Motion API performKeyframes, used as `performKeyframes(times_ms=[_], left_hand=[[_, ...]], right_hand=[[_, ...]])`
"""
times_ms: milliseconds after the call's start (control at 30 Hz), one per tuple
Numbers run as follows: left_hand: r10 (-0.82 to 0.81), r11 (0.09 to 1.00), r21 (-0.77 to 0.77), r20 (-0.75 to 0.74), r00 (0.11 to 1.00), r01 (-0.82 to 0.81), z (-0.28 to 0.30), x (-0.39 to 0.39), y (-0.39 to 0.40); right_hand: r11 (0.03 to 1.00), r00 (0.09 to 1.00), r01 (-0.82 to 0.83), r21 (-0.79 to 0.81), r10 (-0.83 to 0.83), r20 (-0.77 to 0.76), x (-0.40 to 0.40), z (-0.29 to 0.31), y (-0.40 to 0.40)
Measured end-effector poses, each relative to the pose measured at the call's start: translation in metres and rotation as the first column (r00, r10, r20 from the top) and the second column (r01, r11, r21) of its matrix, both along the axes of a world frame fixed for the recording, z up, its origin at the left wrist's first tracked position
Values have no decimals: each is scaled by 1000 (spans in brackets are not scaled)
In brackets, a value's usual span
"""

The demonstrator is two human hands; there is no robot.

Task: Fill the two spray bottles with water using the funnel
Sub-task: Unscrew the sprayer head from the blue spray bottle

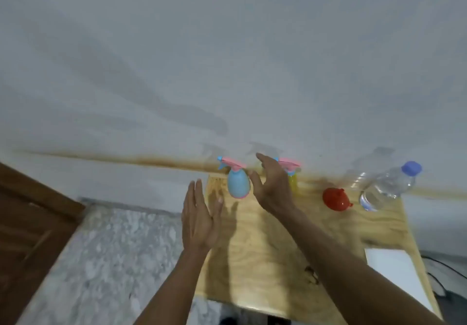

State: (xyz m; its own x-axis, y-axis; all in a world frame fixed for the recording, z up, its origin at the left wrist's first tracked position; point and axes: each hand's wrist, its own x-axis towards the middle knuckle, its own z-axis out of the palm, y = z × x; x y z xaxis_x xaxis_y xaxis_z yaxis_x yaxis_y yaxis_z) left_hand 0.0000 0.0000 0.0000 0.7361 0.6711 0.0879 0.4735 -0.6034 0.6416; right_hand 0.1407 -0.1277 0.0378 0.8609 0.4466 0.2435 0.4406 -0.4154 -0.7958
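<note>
A blue egg-shaped spray bottle (238,184) with a pink trigger head stands at the far edge of the wooden table (265,248). To its right stands a yellow spray bottle (293,181) with the same pink head, partly hidden behind my right hand (271,188). That hand is open, fingers spread, just right of the blue bottle and not touching it. My left hand (199,217) is open too, palm inward, left of and nearer than the blue bottle. A red funnel (337,199) lies on the table further right. A clear water bottle (386,186) with a purple cap stands at the far right.
A white flat object (396,271) lies at the table's near right corner, with dark cables (444,271) beyond the edge. A white wall rises right behind the table. Speckled floor (113,248) and a brown wooden door (30,223) are to the left.
</note>
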Motion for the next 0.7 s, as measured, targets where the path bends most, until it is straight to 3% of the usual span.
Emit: performKeyframes(times_ms=[233,367,467,700], left_hand=[[76,959,-277,51,996,-59,-54,53,-3],[79,941,-333,40,996,-61,-96,82,11],[72,948,-319,127,989,-28,-120,99,22],[43,947,-322,177,983,17,-148,120,32]], right_hand=[[995,985,30,-90,-45,-169,27,-42,42],[997,971,70,-19,-73,-228,41,-68,66],[997,972,71,-23,-74,-223,50,-85,77],[997,974,75,11,-71,-215,61,-105,83]])
